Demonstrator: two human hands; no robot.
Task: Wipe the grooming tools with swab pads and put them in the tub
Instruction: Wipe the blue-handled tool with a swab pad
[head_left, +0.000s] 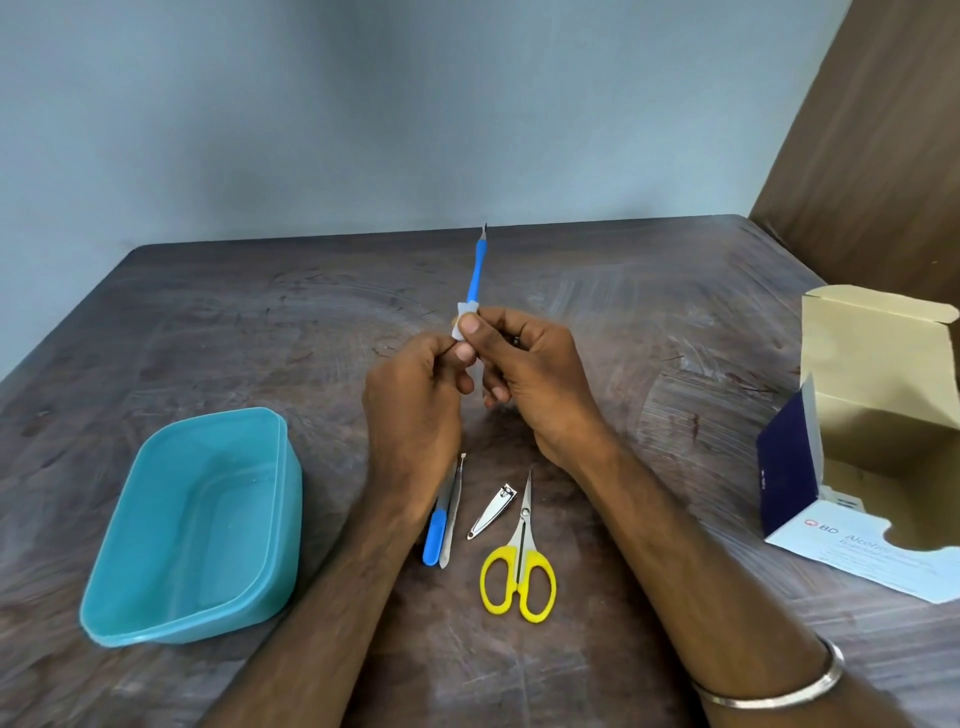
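The right hand (524, 374) pinches a white swab pad (464, 321) around the shaft of a blue-handled tool (475, 275), whose metal tip points up and away. The left hand (415, 395) grips the tool's lower end, fingers curled. This looks like the wiping step on the first tool. Next, the pad probably needs drawing along the shaft toward the tip, then the tool goes left and near into the teal tub (197, 525), which holds no tools. On the bench (208, 322), near the wrists, lie a blue-handled file (435, 538), a metal pusher (453, 512), nail clippers (491, 512) and yellow scissors (518, 566). The swab box (878, 431) stands open at right.
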